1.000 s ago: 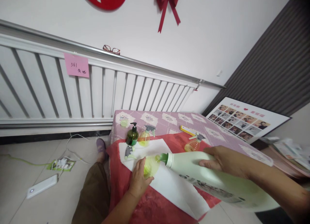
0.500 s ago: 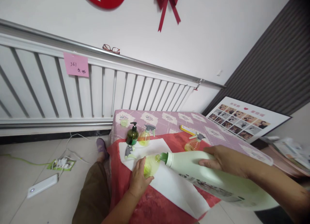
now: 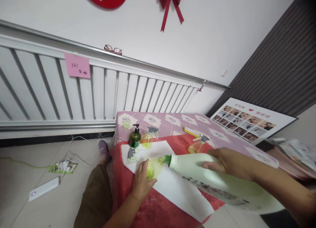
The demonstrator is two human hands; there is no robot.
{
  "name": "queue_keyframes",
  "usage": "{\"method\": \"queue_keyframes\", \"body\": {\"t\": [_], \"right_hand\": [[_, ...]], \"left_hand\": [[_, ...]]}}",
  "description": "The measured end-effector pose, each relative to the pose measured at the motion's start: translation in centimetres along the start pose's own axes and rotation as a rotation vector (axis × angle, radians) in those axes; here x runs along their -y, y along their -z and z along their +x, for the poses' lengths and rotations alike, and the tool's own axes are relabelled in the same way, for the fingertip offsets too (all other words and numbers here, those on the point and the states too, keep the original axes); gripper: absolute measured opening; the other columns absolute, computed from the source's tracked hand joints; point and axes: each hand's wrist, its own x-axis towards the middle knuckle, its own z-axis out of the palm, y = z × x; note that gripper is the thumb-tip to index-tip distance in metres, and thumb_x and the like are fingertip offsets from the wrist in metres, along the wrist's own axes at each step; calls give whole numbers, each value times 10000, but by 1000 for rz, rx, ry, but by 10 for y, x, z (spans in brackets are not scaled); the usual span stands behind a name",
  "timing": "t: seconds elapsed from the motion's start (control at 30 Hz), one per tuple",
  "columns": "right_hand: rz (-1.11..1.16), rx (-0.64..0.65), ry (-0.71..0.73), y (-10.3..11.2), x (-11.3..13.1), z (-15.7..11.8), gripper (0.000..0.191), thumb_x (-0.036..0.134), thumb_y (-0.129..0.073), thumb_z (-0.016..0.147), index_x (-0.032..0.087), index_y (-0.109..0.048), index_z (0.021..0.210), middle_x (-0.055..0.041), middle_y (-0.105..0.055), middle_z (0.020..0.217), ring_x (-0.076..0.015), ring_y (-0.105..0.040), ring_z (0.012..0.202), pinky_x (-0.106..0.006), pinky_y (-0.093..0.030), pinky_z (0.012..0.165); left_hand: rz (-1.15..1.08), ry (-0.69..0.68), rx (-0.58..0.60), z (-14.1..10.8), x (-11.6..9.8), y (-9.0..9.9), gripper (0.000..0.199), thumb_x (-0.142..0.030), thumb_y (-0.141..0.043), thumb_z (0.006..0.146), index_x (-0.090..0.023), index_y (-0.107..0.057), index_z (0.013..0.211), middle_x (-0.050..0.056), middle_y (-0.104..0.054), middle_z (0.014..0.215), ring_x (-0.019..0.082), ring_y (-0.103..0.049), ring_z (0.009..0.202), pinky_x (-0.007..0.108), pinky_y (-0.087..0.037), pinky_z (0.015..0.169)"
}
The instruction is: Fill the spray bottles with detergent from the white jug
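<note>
A big, pale green jug (image 3: 212,175) tips nearly flat, its green spout (image 3: 167,160) at the mouth of a see-through yellowish bottle (image 3: 155,168), tilted over white paper (image 3: 180,191).

I count two trigger-topped spray bottles (image 3: 147,141) (image 3: 196,147); one open bottle (image 3: 153,169); one loose trigger head (image 3: 131,153); one pump bottle (image 3: 134,139); one large pale green jug (image 3: 190,165); one pair of glasses (image 3: 113,50); one pink note (image 3: 77,65); one photo board (image 3: 249,122).

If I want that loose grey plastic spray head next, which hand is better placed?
Probably your left hand: it is nearer the grey spray head, though it holds the small translucent yellow-green plastic bottle. Your right hand is farther away, gripping the large pale green plastic bottle.
</note>
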Motion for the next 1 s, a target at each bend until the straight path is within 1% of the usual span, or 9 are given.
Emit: {"method": "queue_keyframes", "body": {"t": [0.27,0.47,0.7,0.87,1.0], "right_hand": [[-16,-6,13,-1,-1,2,424,596,-462,825,202,-606,893,-92,-726,877,-256,-663,785,-306,-451,646],[-6,4,5,0,-2,2,429,598,-471,821,197,-611,886,-94,-730,880,-255,-666,789,-307,-461,663],[11,3,14,0,-1,1,435,606,-474,819,197,-613,873,-82,-729,858,-248,-664,772,-311,-460,662],[2,1,22,-1,-5,2,458,616,-469,815,192,-618,904,-92,-731,877,-256,-663,783,-313,-465,671],[14,-8,-2,-1,-4,2,462,625,-481,795,193,-625,869,-92,-731,866,-258,-660,780,-306,-460,654]], "left_hand": [[-3,6,9,0,-1,2,840,-227,-679,649,-168,-314,1403,119,-416,1420,270,-359,1340,389,-294,1133],[-3,18,11,0,-3,2,845,-222,-689,647,-185,-313,1403,113,-410,1424,269,-357,1342,396,-302,1128],[-1,-6,0,0,0,-1,848,-215,-692,647,-181,-311,1403,109,-417,1420,262,-361,1339,386,-297,1131],[-4,-2,3,0,1,-2,842,-211,-684,651,-180,-308,1404,113,-408,1424,259,-362,1338,385,-300,1128],[-5,6,13,0,-1,0,841,-229,-683,650,-177,-314,1403,120,-416,1420,269,-362,1337,400,-305,1126]]}}
